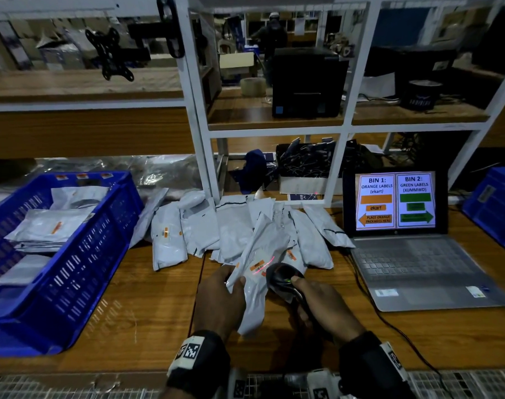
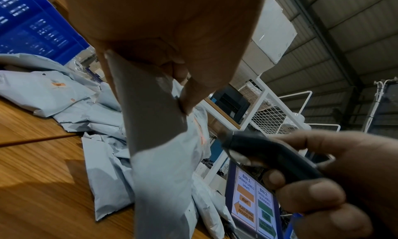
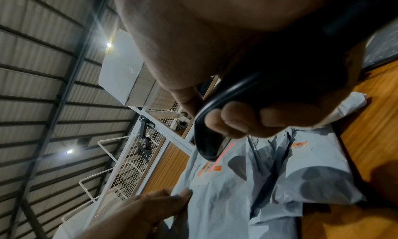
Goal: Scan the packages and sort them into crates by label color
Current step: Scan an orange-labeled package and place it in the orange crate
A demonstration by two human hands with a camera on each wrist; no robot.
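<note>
Left hand (image 1: 219, 300) grips a grey package (image 1: 255, 272) tilted above the tabletop (image 1: 147, 312). Right hand (image 1: 320, 306) clasps the scanner (image 1: 283, 276); red line crosses the orange label (image 1: 257, 266). Barcode unreadable. Right crate (image 1: 496, 208) cut off.

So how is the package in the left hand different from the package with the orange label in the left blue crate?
The held package is lifted and tilted, gripped by the left hand; the crate package lies flat in the blue crate, untouched. The scanner in the right hand casts a red line across the held package; none falls on the crate package. Both are pale grey with orange labels.
</note>
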